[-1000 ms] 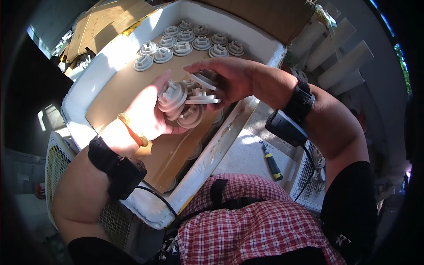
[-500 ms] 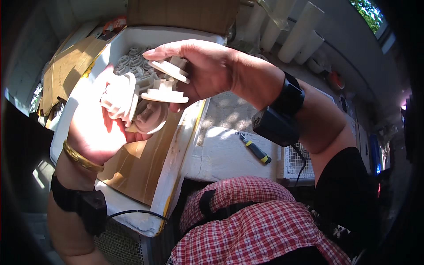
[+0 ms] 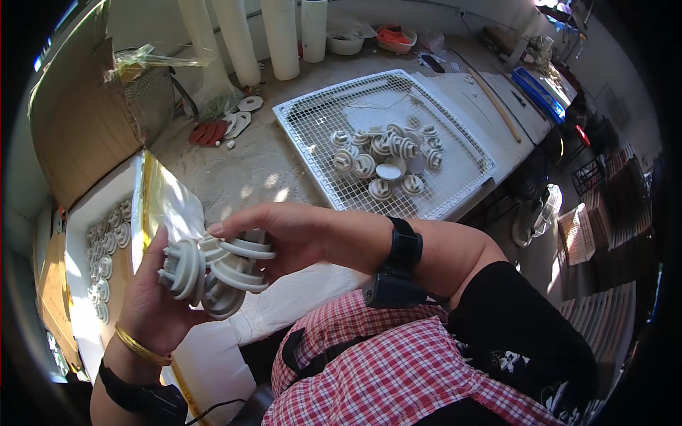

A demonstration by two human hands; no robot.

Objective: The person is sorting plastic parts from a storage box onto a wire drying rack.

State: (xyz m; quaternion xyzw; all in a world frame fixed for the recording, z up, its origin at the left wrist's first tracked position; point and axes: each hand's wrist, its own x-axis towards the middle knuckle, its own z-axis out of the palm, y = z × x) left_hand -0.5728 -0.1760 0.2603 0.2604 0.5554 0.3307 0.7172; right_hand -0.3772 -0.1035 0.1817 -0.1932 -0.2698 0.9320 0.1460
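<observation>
The view has swung from the foam box (image 3: pixel 106 195) to the mesh tray (image 3: pixel 455 181), so work apparently faces it. Left of the tray, the left hand (image 3: pixel 153 302) cups flanged white pieces (image 3: pixel 188 270); the right hand (image 3: pixel 295 234) pinches others.

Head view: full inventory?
Handheld pieces: several, white, lower left
Mesh tray: one, white, upper centre
Tray pieces: many, white, on tray
Foam box: one, white, left
Box pieces: many, white, in box
Cardboard: some, brown, left
Tubes: four, white, top
Tubs: two, pale, top
Wooden rod: one, tan, right
Shallow bin: one, blue, right
Other clutter: indistinct
Checked garment: one, red-white, bottom
Bracelet: one, gold, lower left
Wristbands: two, black, lower half
Left hand, right hand: one each, lower left
</observation>
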